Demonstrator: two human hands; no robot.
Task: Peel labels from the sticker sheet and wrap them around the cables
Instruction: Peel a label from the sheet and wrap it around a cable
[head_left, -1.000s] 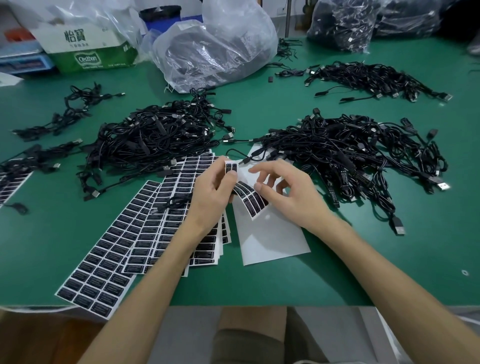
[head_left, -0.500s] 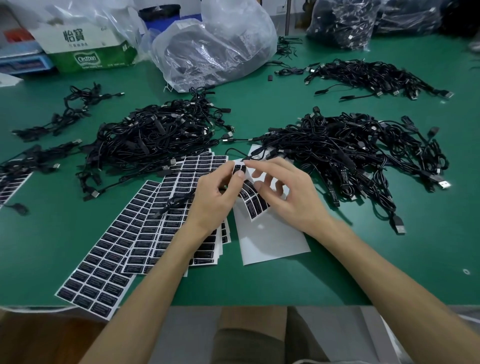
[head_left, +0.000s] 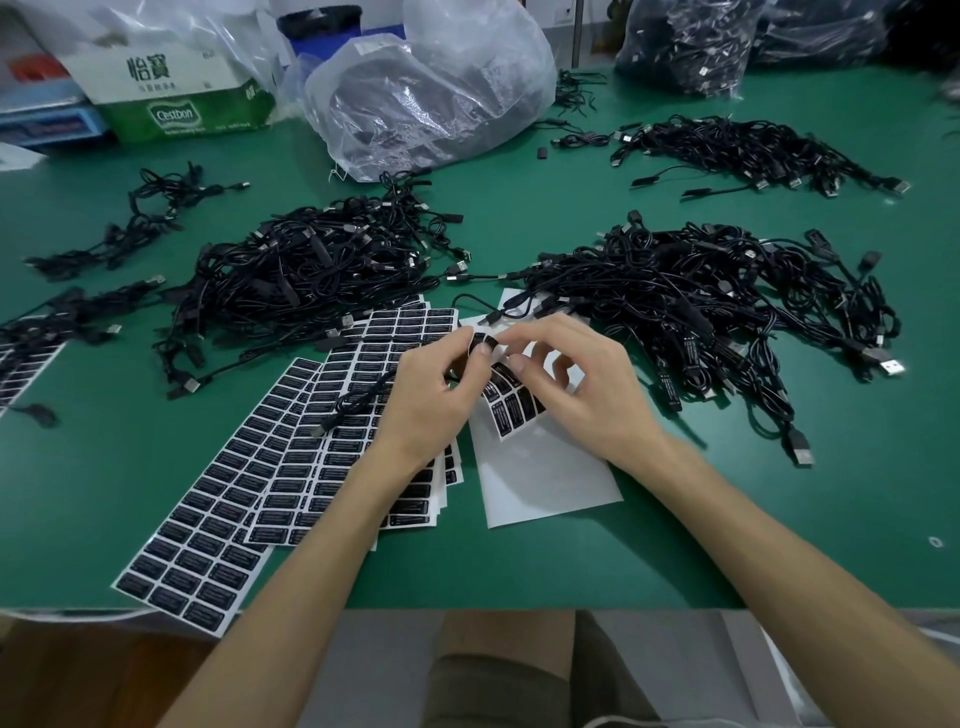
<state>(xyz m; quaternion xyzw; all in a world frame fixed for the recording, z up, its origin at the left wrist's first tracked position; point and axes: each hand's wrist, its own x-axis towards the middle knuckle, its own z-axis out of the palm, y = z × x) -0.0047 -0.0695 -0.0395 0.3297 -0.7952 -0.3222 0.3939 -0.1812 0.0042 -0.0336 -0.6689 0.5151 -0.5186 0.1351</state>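
In the head view we find both hands meeting over the middle of the green counter (head_left: 779, 493). The left hand (head_left: 428, 400) has its grip pressed together, with thumb and forefinger pinching a small black label (head_left: 482, 340). A thin black cable (head_left: 358, 402) trails from under that palm toward the near left, across the stacked sheets (head_left: 291, 441). The cable's run inside the grip is hidden from us.

The right hand (head_left: 587, 389) sits just right of the label, fingers curled and forefinger tip at the label's right edge. We cannot tell whether its grip actually pinches the label.

The label lies between the two grips, touching the left thumb and just left of the right fingertips. We judge that the cable's long axis runs from near left to far right through the left grip. On that reading the right hand is nearer the free flap, so it is better placed to fold it round while the left steadies.

Under the hands lies the sticker sheet (head_left: 545, 478), mostly bare white backing. A few unpeeled labels (head_left: 511, 400) sit just to the near side of the grips. Two cable piles (head_left: 701, 301) flank the far side.
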